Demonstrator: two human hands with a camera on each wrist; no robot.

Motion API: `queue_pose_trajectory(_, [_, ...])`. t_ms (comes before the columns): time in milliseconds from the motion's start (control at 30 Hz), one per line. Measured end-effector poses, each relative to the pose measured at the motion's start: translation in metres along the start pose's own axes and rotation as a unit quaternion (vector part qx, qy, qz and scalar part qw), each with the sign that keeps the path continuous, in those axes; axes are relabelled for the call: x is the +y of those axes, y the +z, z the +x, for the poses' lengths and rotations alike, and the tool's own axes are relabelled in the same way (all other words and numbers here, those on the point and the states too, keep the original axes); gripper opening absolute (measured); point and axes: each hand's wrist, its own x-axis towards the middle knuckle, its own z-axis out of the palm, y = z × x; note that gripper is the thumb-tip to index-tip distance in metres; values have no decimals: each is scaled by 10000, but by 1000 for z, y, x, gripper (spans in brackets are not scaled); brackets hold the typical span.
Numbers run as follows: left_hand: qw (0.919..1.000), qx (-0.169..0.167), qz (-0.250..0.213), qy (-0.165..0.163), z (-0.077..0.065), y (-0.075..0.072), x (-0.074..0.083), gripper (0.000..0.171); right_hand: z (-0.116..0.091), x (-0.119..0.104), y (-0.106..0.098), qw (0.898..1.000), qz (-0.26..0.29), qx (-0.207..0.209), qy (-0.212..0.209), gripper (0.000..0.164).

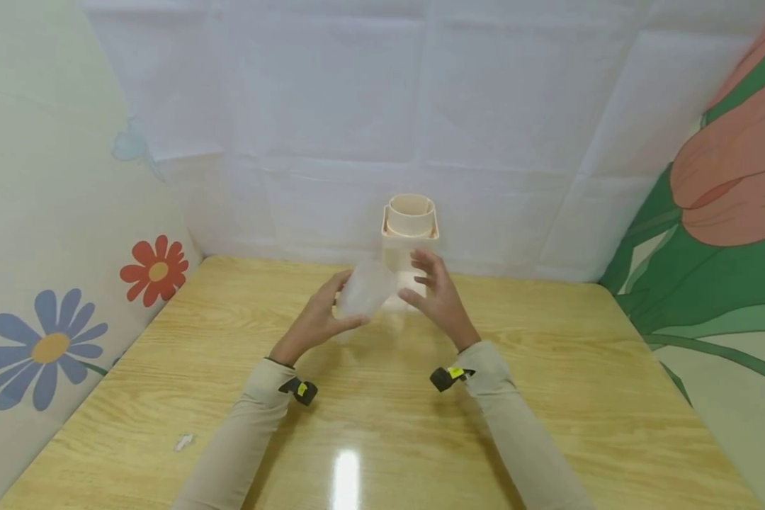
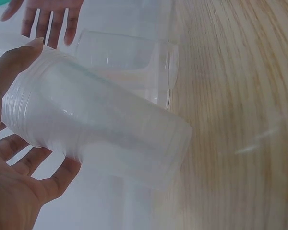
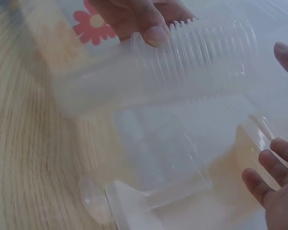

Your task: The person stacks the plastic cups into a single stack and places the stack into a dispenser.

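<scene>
My left hand (image 1: 321, 312) grips a nested stack of clear plastic cups (image 2: 101, 120), thumb on one side and fingers on the other. The stack lies tilted above the table, its many rims showing as ridges in the right wrist view. My right hand (image 1: 440, 297) is held apart from the stack, fingers spread and loosely bent, holding nothing. Just behind both hands stands a cream box-shaped holder (image 1: 392, 249) with a round tube (image 1: 411, 221) at its top. A clear cylindrical piece (image 2: 120, 52) shows at the holder, partly hidden by the stack in the left wrist view.
The holder stands at the back edge of the wood-grain table (image 1: 370, 425), against a white cloth (image 1: 331, 106). A small white scrap (image 1: 183, 442) lies at the front left. Flower-patterned walls (image 1: 44, 212) flank the table.
</scene>
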Motion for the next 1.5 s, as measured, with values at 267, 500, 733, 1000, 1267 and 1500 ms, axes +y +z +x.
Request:
queue_pose_trajectory(267, [10000, 46, 11, 22, -1, -1, -3, 85, -1, -11, -5, 9999, -106, 46, 24, 75])
queue_pose_trajectory(500, [10000, 74, 13, 16, -2, -1, -3, 84, -3, -11, -7, 9999, -69, 118, 102, 74])
queue_pose_trajectory(733, [10000, 51, 65, 8, -2, -1, -2, 84, -5, -6, -11, 9998, -45, 88, 151, 75])
queue_pose_trajectory(1000, [9999, 39, 110, 4, -1, -1, -3, 85, -4, -2, -12, 9994, -104, 95, 308, 76])
queue_pose_trajectory(1267, [9999, 43, 102, 14, -1, -2, -1, 85, -6, 0, -12, 9990, -121, 95, 414, 78])
queue_pose_trajectory(1500, [10000, -7, 50, -41, -1, -1, -3, 85, -10, 7, -12, 9986, -235, 55, 477, 81])
